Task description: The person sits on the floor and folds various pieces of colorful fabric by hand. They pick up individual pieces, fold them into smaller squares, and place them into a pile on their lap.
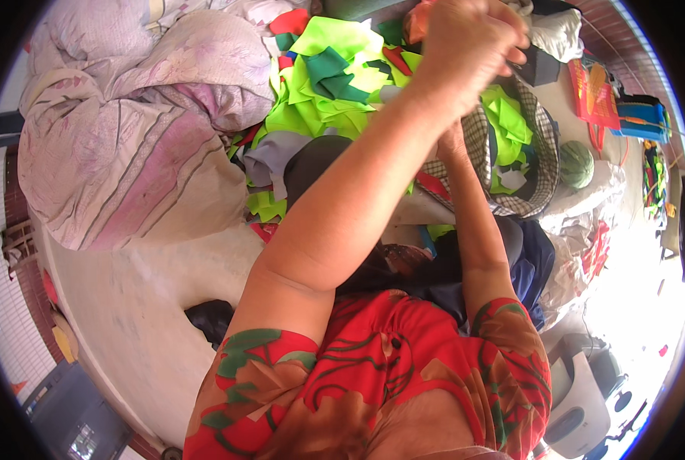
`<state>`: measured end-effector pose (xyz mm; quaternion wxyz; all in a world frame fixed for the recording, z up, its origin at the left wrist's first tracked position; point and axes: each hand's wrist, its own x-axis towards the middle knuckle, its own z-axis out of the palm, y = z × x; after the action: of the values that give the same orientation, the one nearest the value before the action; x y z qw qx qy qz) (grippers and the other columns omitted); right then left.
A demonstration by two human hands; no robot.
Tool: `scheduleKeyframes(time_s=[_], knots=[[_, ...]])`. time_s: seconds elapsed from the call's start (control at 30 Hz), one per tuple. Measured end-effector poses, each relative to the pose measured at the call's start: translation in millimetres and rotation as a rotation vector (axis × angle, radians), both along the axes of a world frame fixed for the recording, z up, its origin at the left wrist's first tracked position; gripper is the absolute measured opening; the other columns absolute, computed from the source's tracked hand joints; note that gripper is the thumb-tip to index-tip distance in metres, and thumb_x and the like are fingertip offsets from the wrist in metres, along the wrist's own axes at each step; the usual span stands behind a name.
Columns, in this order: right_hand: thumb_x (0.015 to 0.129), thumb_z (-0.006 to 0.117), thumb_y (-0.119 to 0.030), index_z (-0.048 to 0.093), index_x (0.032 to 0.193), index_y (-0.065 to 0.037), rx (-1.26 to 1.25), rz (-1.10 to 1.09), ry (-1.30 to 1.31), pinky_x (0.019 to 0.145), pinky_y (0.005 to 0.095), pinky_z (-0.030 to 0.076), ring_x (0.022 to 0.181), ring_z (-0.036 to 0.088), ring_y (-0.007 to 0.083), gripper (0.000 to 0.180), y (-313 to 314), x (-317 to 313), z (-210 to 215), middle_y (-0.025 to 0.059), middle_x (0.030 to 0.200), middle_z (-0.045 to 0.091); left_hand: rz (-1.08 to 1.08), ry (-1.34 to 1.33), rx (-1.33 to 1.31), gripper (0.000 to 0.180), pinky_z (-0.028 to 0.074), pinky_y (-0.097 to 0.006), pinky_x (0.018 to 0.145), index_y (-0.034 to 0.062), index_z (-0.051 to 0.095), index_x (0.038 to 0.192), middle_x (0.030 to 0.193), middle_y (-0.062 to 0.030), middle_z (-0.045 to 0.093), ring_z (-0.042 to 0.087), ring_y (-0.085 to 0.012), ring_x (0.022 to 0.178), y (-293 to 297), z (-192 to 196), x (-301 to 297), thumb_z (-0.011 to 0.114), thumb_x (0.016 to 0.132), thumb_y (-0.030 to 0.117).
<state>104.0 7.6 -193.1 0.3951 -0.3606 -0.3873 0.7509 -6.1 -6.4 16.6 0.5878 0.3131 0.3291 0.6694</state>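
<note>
My left hand (476,40) is raised at the top, its fingers curled; anything in them is hidden or too small to name. Its forearm crosses over the right wrist. Below it, my right hand (451,142) is beside the near left rim of a checkered fabric basket (545,153); its fingers are mostly hidden. Inside the basket lie lime-green cloth scraps (505,115). Left of my forearm spreads a heap of lime-green cloth pieces (312,100), with a dark green piece (333,75) on top and some red and grey ones mixed in.
A large pale pink patterned cloth bundle (151,138) fills the left. Right of the basket are a round green striped melon (576,164), a red bag (592,93) and clear plastic bags (580,245). A black item (211,318) lies on the pale floor (143,307).
</note>
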Motion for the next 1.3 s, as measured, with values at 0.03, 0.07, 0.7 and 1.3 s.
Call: scheduleKeyframes(time_s=[0.03, 0.07, 0.7, 1.3], knots=[[0.081, 0.049, 0.005, 0.053, 0.081, -0.01, -0.014, -0.063, 0.062, 0.062, 0.0241, 0.051, 0.068, 0.059, 0.0112, 0.015, -5.0, 2.5, 24.4, 0.0031, 0.089, 0.062, 0.071, 0.031, -0.106, 0.007, 0.046, -0.018, 0.053, 0.0059, 0.058, 0.086, 0.078, -0.0026, 0.061, 0.058, -0.0088, 0.062, 1.1, 4.4, -2.2, 0.053, 0.082, 0.006], [0.083, 0.051, 0.001, 0.052, 0.084, -0.009, 0.001, -0.022, 0.211, 0.064, 0.0284, 0.053, 0.073, 0.062, 0.0157, 0.01, 5.8, 18.3, 4.7, 0.0069, 0.091, 0.062, 0.072, -0.008, -0.053, 0.006, 0.046, -0.019, 0.054, 0.0062, 0.057, 0.085, 0.079, -0.0028, 0.061, 0.059, -0.009, 0.064, 4.8, -4.0, -4.3, 0.053, 0.082, 0.006], [0.089, 0.044, -0.016, 0.045, 0.125, 0.002, -0.192, -0.024, 1.158, 0.088, 0.037, 0.049, 0.101, 0.06, 0.027, 0.04, -24.3, 89.6, 154.4, 0.0144, 0.115, 0.059, -0.513, 0.615, 0.104, 0.074, 0.039, -0.03, 0.094, -0.003, 0.048, 0.122, 0.112, -0.0109, 0.06, 0.055, -0.0182, 0.106, -6.6, -11.9, 11.1, 0.081, 0.064, 0.028], [0.09, 0.052, -0.019, 0.056, 0.113, -0.004, -0.054, -0.19, 0.975, 0.095, 0.0417, 0.042, 0.107, 0.055, 0.0239, 0.028, -25.6, 114.4, 146.5, 0.0087, 0.115, 0.059, -0.35, 1.062, 0.004, 0.025, 0.045, -0.026, 0.076, -0.0017, 0.065, 0.096, 0.079, -0.0055, 0.064, 0.058, -0.0113, 0.078, -1.2, -20.1, 13.0, 0.063, 0.072, 0.0]])
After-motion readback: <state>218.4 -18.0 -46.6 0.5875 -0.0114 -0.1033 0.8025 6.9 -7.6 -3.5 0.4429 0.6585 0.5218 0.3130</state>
